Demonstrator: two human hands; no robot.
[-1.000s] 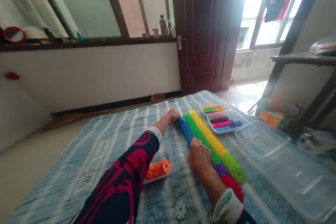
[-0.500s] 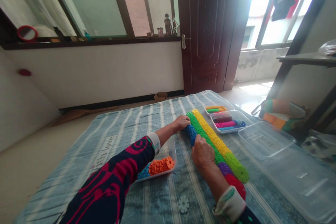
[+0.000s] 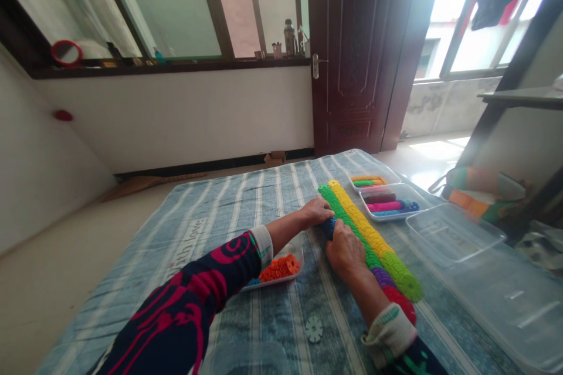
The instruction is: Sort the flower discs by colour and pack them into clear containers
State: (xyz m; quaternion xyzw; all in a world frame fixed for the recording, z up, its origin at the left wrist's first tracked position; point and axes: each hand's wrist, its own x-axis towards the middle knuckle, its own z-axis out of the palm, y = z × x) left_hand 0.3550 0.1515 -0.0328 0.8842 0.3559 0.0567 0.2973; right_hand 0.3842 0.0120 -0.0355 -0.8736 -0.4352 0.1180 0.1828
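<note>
Both hands are closed around a short row of blue notched plastic discs (image 3: 328, 227) lying on the bed. My left hand (image 3: 317, 211) grips its far end, and my right hand (image 3: 346, 248) grips the near end, the two almost meeting. Right beside them runs a long row of green discs (image 3: 347, 220) that turns to purple (image 3: 383, 277) and red discs (image 3: 399, 301) by my right wrist. Alongside it lies a yellow row (image 3: 358, 220) ending in light green discs (image 3: 403, 277). My fingers hide much of the blue row.
Under my left forearm stands a clear box with orange discs (image 3: 280, 268). One pale disc (image 3: 314, 329) lies on the striped bedspread (image 3: 240, 199). Clear boxes of coloured discs (image 3: 382, 207) stand at the far right, with transparent lids (image 3: 455, 234) nearer. Beyond is a brown door (image 3: 352, 58).
My hands have drawn closer together along the blue row, so less of it shows between them. The whole view has shifted slightly.
</note>
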